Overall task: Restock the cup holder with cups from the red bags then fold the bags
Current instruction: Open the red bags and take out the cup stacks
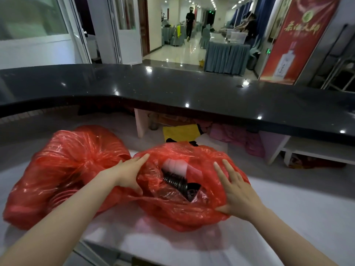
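On the white worktop: two red bags lie side by side below the black counter.
Open bag: right of the closed one, mouth gaping toward the camera.
Cups: a pale stack and a black ribbed stack show inside the mouth, between the two hands.
Left hand: fingers straight, pressing the mouth's left edge, thumb at the rim.
Right hand: fingers spread flat on the bag's right side, gripping nothing.
Closed bag: left of the open bag, touching it, under the left forearm.
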`<action>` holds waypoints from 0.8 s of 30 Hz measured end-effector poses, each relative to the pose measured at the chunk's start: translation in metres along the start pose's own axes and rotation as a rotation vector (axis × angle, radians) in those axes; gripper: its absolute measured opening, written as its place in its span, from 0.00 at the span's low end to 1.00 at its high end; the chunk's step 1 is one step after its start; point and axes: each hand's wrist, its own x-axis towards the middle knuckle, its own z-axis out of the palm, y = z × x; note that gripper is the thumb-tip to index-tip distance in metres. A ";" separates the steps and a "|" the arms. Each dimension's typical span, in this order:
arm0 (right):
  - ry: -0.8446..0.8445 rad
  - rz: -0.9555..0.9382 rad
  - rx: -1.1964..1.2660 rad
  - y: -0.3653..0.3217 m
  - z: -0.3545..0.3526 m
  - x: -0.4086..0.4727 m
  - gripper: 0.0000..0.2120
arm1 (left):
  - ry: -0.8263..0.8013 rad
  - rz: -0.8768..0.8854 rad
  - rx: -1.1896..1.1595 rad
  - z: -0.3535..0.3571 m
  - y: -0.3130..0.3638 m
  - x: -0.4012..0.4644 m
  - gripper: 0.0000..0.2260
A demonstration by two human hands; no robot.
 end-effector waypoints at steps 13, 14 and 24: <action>-0.369 0.072 -0.004 0.045 0.054 0.026 0.59 | 0.092 0.217 -0.782 0.066 0.035 0.037 0.52; -0.377 0.086 0.008 0.049 0.057 0.028 0.58 | 0.104 0.214 -0.812 0.072 0.037 0.039 0.51; -0.483 0.189 0.072 0.097 0.046 0.038 0.58 | 0.182 0.091 -0.542 0.077 0.032 0.054 0.43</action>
